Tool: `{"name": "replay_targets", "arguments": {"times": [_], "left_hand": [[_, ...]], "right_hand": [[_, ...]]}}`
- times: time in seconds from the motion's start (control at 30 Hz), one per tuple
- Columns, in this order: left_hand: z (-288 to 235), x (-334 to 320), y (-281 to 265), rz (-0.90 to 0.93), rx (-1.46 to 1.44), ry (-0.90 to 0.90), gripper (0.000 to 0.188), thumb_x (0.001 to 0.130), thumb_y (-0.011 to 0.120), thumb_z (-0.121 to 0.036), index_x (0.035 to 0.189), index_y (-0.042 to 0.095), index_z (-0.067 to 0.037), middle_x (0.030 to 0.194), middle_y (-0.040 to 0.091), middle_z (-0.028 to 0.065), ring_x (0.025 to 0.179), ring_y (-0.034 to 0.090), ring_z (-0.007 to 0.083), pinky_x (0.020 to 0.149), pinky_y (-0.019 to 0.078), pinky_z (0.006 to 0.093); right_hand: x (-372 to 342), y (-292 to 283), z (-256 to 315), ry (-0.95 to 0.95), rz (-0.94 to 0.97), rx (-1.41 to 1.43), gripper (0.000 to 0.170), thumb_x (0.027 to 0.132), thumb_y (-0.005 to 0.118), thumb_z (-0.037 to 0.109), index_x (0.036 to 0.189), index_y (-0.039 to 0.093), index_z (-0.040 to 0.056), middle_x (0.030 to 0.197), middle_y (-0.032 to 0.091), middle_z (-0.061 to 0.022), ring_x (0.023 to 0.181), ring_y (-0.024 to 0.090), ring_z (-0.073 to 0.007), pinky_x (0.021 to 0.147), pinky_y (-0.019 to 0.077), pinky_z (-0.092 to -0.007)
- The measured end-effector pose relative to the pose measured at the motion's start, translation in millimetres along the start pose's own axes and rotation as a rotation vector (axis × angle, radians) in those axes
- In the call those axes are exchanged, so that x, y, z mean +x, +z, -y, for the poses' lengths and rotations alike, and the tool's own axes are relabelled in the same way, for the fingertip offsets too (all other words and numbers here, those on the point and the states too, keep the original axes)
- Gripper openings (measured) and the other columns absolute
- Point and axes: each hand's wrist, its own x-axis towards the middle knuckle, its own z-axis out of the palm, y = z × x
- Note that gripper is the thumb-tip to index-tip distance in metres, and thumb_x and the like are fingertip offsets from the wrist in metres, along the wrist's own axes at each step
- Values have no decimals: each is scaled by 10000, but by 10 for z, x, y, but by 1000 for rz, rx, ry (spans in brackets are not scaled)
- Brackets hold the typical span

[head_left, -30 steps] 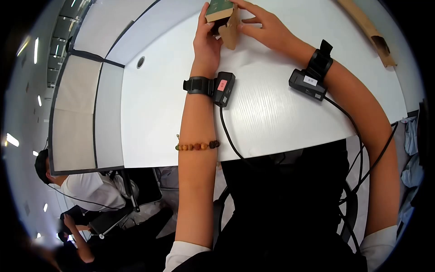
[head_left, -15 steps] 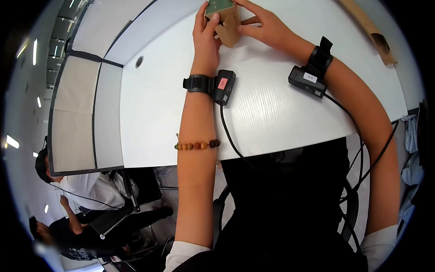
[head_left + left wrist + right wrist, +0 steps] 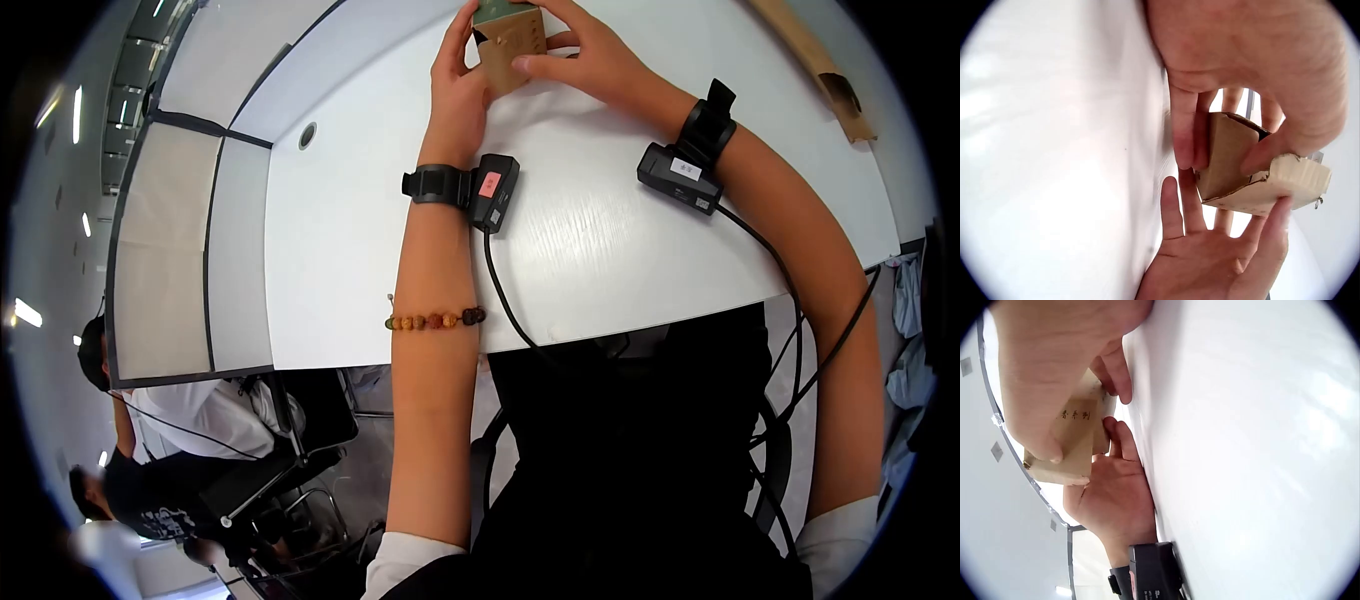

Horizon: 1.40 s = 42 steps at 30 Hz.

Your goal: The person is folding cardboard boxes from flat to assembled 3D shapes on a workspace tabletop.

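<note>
A small cardboard box (image 3: 512, 50) with a green face and brown sides stays at the top edge of the head view. My left hand (image 3: 459, 108) holds it from the left, its thumb tucked at the edge of the brown end. From the right, my right hand (image 3: 600, 68) grips the same box, thumb pressed on the brown flap. In the left wrist view the flap (image 3: 1279, 184) stands partly away from the box's end, and the left thumb reaches in behind it. Dark printed characters show on the flap (image 3: 1075, 440) in the right wrist view.
The white table (image 3: 580, 240) lies under both forearms. A long brown cardboard piece (image 3: 815, 70) rests along the far right edge. Grey partition panels (image 3: 165, 250) border the left side. Black cables (image 3: 505, 300) run from both wrist cameras. Other people (image 3: 200, 410) are at lower left.
The flap hung loose beside the box's dark opening; now it is swung across the brown end. The left thumb has moved off the front, and the right thumb has come onto the flap.
</note>
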Motion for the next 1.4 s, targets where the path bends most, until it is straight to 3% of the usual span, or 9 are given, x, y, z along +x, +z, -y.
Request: {"name": "replay_targets", "arguments": {"times": [0.27,0.37,0.47,0.57,0.77,0.83,0.9,0.97,1.4], "left_hand": [[-9,-32,74,-62,176,22,717,890,483,81,1579,366,-76,1478,506,196,1194,659,348,1008,598,437],[-87,6,78,29,67,-82,676,942,509,-34,1591,318,-22,1521,485,199,1350,556,293,1067,531,398],[-29,63,3,38,-199,-52,724,888,455,9,1596,306,-10,1498,502,217,1307,593,309,1049,546,404],[-41,-10,45,4,-78,-59,757,850,411,31,1598,301,-6,1465,524,234,1250,633,327,1026,565,410],[-2,17,-21,32,-99,-121,768,829,410,26,1591,315,0,1411,545,270,1161,674,324,1001,584,433],[206,171,-228,334,-135,168,761,831,413,27,1587,326,1,1383,560,272,1122,684,315,995,588,438],[311,225,-294,346,-143,170,756,832,416,25,1583,335,0,1359,573,271,1090,691,308,991,590,444],[-1,30,-35,52,-118,-124,754,832,419,21,1581,343,0,1339,585,266,1067,695,304,988,591,452],[-45,9,16,44,96,-66,767,796,386,45,1562,363,18,1564,397,224,1078,697,337,996,594,433]], "right_hand": [[-25,32,120,49,-51,-23,899,822,876,311,1500,383,-15,1439,485,-228,1237,606,-320,933,603,-392],[-12,2,113,14,-104,-174,917,806,887,348,1483,393,-25,1427,496,-235,1221,614,-314,913,608,-390],[-5,8,173,35,-113,-195,932,794,897,366,1470,398,-36,1410,510,-239,1209,618,-307,909,608,-388],[-27,50,179,78,-93,-145,962,779,905,410,1462,400,-40,1395,517,-239,1184,625,-296,908,595,-382],[-20,31,138,40,-162,-239,817,812,857,364,1408,463,-32,1264,626,-225,1129,644,-275,908,550,-377],[-2,43,158,55,-198,-243,748,825,829,335,1391,481,-9,1198,657,-220,1100,655,-269,902,545,-374],[0,22,201,78,-218,-237,703,835,810,319,1382,491,14,1160,673,-219,1074,665,-268,897,544,-374],[-7,10,266,112,-208,-206,682,841,801,316,1381,492,37,1150,675,-223,1053,673,-273,893,545,-377],[-2,30,134,71,-212,-245,699,848,788,262,1424,464,37,1188,665,-231,1080,668,-289,917,535,-381]]}}
